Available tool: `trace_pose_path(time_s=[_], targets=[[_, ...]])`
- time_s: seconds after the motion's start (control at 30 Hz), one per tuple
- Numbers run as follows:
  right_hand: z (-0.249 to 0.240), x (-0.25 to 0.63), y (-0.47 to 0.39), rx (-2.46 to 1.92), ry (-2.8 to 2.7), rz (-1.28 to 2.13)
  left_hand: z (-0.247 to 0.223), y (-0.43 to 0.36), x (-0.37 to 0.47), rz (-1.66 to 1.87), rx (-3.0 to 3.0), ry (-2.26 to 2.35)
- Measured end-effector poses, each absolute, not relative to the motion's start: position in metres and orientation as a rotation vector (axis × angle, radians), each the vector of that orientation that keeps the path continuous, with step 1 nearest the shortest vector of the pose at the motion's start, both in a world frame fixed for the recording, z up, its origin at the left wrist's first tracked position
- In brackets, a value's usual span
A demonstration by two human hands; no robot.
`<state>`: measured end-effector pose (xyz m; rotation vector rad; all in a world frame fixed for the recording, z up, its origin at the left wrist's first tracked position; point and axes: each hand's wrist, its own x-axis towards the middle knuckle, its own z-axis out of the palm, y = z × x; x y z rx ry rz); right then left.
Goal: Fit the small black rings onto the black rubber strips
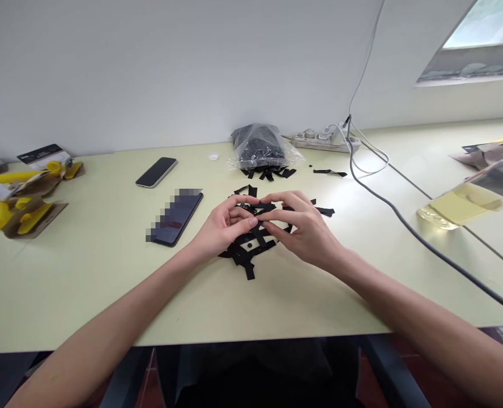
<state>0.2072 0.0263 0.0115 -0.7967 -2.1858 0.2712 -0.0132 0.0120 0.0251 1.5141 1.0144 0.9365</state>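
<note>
A loose pile of short black strips (248, 262) lies on the pale yellow-green table (85, 294), with small dark round pieces among them. Over this pile my left hand (228, 222) has its thumb and fingers curved together at the tips. My right hand (300, 224) comes in from the other side, its fingertips meeting those of my left hand. Whatever lies between the fingertips is small and dark against the black strips, and I cannot make it out.
Behind the pile sits a clear bag (260, 146) of black pieces. Two phones (157, 172) lie on the left, beyond them yellow items in cardboard (33, 218). A power strip (319, 141), grey cable (398, 218) and clear package with yellow contents (459, 204) are right.
</note>
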Motion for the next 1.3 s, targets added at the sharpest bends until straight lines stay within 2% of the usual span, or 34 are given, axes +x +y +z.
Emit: trace_pose_path(time_s=[0.17, 0.3, 0.47, 1.03, 1.3], targets=[[0.014, 0.207, 0.027, -0.849, -2.125, 0.415, 0.032, 0.013, -0.019, 0.829, 1.615, 1.078], [0.015, 0.209, 0.028, -0.998, -2.088, 0.592, 0.037, 0.014, -0.033, 0.561, 1.994, 1.181], [0.013, 0.209, 0.028, -1.006, -2.108, 0.625, 0.036, 0.017, -0.041, 0.355, 2.29, 1.086], [0.014, 0.207, 0.028, -0.975, -2.197, 0.766, 0.034, 0.018, -0.041, 0.37, 2.168, 1.199], [0.013, 0.206, 0.026, -0.906, -2.139, 0.922, 0.036, 0.014, -0.033, 0.779, 1.931, 1.245]])
